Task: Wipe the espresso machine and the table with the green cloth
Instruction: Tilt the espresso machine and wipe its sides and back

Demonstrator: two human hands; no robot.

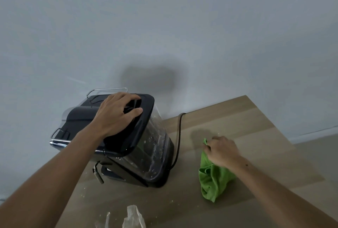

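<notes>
The black espresso machine (146, 154) stands on the wooden table (256, 127) near the wall, its clear water tank speckled with white droplets. My left hand (117, 110) lies on top of the machine, fingers curled over the edge of the dark lid. To the right, the green cloth (212, 180) lies bunched on the table. My right hand (223, 151) grips the cloth's upper part, and the rest of the cloth trails toward me under my wrist.
A black power cord (179, 136) runs from the machine's back across the table to the wall. A crumpled clear plastic wrapper (133, 216) lies at the near edge. White specks dot the table around the machine. The table's right edge drops to the floor (320, 147).
</notes>
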